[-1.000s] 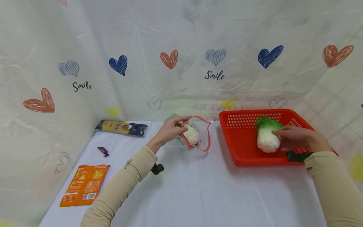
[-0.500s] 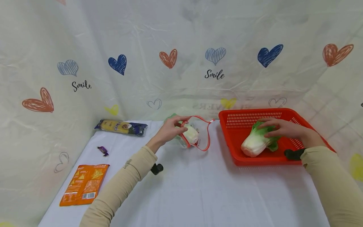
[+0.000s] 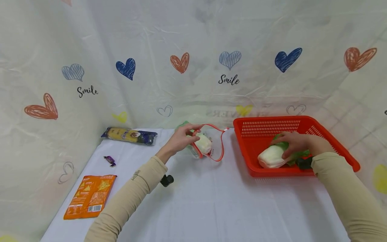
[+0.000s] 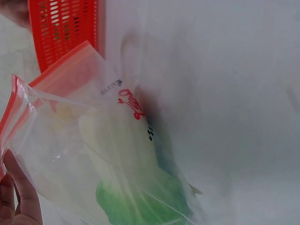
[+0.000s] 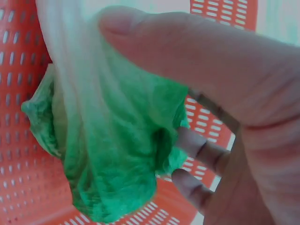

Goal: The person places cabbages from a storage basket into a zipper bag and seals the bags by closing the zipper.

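Observation:
In the head view my left hand [image 3: 180,138] pinches the red rim of a clear zip bag [image 3: 222,149], whose mouth gapes toward the right. Inside that bag lies a napa cabbage [image 4: 126,150], its pale base toward the mouth. My right hand [image 3: 294,143] grips a second napa cabbage [image 3: 272,157], which lies tilted in the red basket [image 3: 249,144]. The right wrist view has the thumb across the white stalks of this cabbage [image 5: 103,117], with fingers at its far side; some fingertips are hidden behind it.
On the left of the white-covered table [image 3: 193,201] lie a blue-and-yellow packet [image 3: 130,135], a small purple-wrapped candy [image 3: 110,160] and an orange snack bag [image 3: 90,197]. A heart-printed curtain [image 3: 205,90] hangs behind.
The cabbage in the basket has tipped over, its base swinging left toward the front. My right hand has moved left and closed over it. My left hand keeps its place on the bag.

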The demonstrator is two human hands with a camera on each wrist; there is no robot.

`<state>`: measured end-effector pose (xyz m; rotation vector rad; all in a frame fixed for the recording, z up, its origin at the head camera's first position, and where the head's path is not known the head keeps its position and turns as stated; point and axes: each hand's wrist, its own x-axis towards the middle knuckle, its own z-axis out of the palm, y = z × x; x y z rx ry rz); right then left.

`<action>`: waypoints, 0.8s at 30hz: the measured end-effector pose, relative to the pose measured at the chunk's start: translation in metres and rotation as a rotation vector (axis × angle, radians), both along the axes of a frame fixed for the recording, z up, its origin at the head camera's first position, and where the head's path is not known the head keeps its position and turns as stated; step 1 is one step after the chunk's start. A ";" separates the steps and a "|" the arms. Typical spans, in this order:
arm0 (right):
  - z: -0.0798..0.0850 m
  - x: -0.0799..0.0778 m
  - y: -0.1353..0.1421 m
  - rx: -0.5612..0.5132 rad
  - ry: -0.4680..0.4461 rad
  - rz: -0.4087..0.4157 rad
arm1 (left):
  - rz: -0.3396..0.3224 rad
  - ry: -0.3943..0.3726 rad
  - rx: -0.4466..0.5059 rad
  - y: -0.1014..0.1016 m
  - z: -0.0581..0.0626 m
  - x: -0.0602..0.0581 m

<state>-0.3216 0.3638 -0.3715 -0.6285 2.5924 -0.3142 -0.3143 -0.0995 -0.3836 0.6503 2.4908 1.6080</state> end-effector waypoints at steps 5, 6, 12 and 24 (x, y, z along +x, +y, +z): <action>0.005 0.002 -0.008 0.046 0.120 0.062 | -0.005 -0.005 0.007 -0.001 0.000 0.000; 0.006 0.002 -0.010 0.041 0.127 0.051 | -0.004 -0.007 0.008 -0.001 0.000 0.000; 0.009 -0.001 -0.015 -0.016 0.135 -0.154 | 0.000 -0.007 0.005 0.001 0.001 0.001; 0.003 0.002 -0.017 -0.270 -0.244 -0.093 | 0.006 -0.007 0.003 0.002 0.000 0.003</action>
